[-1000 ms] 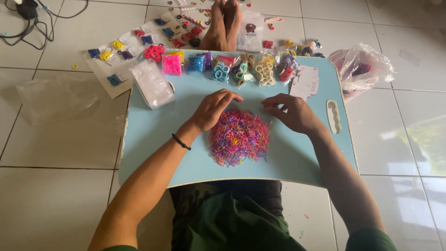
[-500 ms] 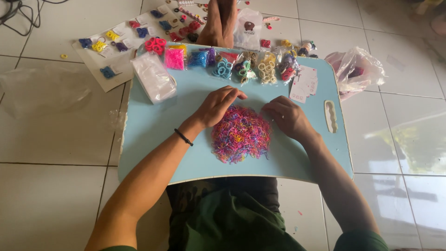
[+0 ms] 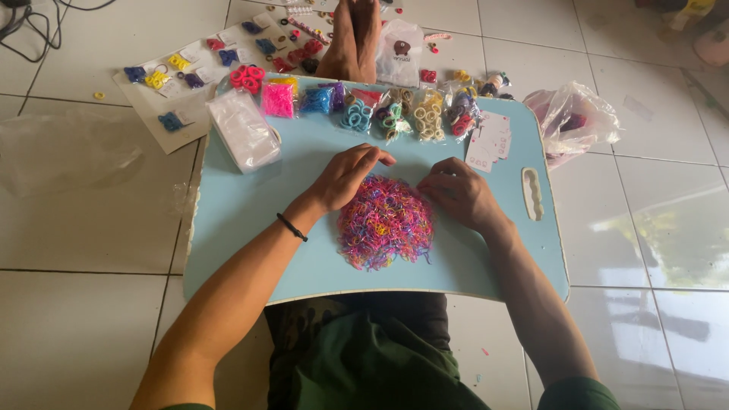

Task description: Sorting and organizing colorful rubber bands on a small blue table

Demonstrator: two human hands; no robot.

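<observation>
At upper left, a clear packet (image 3: 243, 129) is lying on the blue lap table (image 3: 243, 228). Mid-frame, the left hand (image 3: 345, 176) is resting flat, gripping nothing, and the right hand (image 3: 456, 193) is curling loosely, both touching the heap of tiny colourful rubber bands (image 3: 385, 222). Bagged hair ties (image 3: 395, 114) are lining the far edge, with a crumpled plastic bag (image 3: 573, 121) sitting at upper right.

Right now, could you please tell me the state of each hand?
Left hand: open, palm down, touching the band pile.
Right hand: loosely curled at the pile's edge; grip cannot be told.

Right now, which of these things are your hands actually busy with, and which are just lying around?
In hand:
- pile of tiny coloured rubber bands, touched by left hand and right hand
- blue lap tray

Lying about:
- small bags of hair ties
- clear plastic bag
- white packet
</observation>
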